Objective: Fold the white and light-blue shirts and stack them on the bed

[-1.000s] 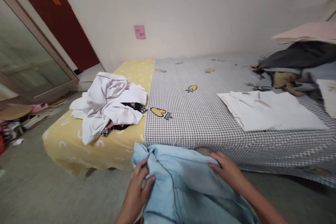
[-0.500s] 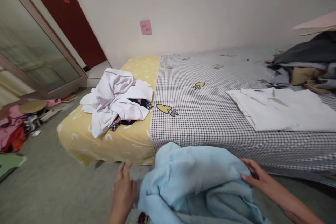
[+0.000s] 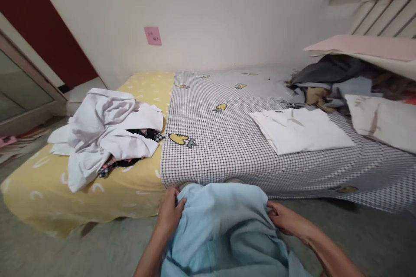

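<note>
A light blue garment hangs in front of me, just below the bed's front edge. My left hand is closed on its upper left edge. My right hand pinches its upper right edge. Both hands hold the cloth spread between them, close to the checked sheet.
A heap of white clothes lies on the yellow sheet at the left. A folded white garment rests on the checked sheet. Dark and grey clothes and a pillow pile at the right. A glass door stands at far left.
My left hand, which was free of the cloth half a second ago, has taken hold of the blue garment's left edge again. The view has swung to the right.
</note>
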{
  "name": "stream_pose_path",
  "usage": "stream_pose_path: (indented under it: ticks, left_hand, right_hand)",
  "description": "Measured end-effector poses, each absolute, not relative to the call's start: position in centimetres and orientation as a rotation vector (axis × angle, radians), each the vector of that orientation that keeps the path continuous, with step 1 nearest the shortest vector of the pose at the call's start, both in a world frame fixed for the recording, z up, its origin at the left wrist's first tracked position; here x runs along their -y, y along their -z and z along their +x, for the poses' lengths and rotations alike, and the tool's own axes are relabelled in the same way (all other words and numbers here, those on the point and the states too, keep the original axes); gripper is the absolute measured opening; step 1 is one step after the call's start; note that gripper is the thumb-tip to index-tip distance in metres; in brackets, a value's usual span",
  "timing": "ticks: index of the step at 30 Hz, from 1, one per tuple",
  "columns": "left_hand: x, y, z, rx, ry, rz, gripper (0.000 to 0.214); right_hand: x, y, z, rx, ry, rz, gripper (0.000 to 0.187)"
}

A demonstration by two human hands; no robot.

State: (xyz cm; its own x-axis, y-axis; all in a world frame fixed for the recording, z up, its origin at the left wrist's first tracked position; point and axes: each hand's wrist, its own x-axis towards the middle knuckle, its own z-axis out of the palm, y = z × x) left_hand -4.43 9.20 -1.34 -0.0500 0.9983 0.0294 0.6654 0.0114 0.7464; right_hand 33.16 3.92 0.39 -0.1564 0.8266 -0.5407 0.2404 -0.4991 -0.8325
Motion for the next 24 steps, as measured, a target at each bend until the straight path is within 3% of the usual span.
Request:
stream_pose_path:
  ticks: [2, 5, 9, 12, 14, 19, 21, 24]
  left_hand:
    - [-7.6, -0.3, -4.6, -1.638, -0.973, 1.719, 0.007]
    - [-4.3, -3.1, -6.5, -1.504, -1.283, 1.745, 0.018]
    - [-0.3, -4.3, -10.5, -1.698, -1.469, 1.746, 0.02]
    - [1.2, -2.8, -12.6, -1.713, -1.315, 1.701, 0.016]
    - [1.6, -1.4, -13.0, -1.742, -1.203, 1.633, 0.015]
    - [1.3, 0.2, -12.2, -1.868, -1.018, 1.471, 0.05]
    - [1.0, -0.1, -11.8, -1.874, -0.905, 1.496, 0.043]
    - [0.6, -2.2, -11.6, -1.766, -0.675, 1.604, 0.035]
  right_hand:
    - [-3.5, -1.7, 32.5, 1.198, -1.697, -1.495, 0.05]
    - [-2.6, -3.7, 32.9, 1.188, -1.585, -1.414, 0.041]
    - [-1.6, -4.2, 34.3, 1.449, -1.667, -1.455, 0.02]
    - [-1.2, -3.3, 34.7, 1.536, -1.738, -1.462, 0.02]
    - [-1.2, -3.0, 34.6, 1.441, -1.778, -1.443, 0.036]
    - [-1.5, -4.3, 33.8, 1.222, -1.825, -1.449, 0.053]
    - [-1.4, -4.8, 33.1, 1.211, -1.848, -1.518, 0.053]
    - [-0.8, -5.2, 32.0, 1.292, -1.887, -1.574, 0.03]
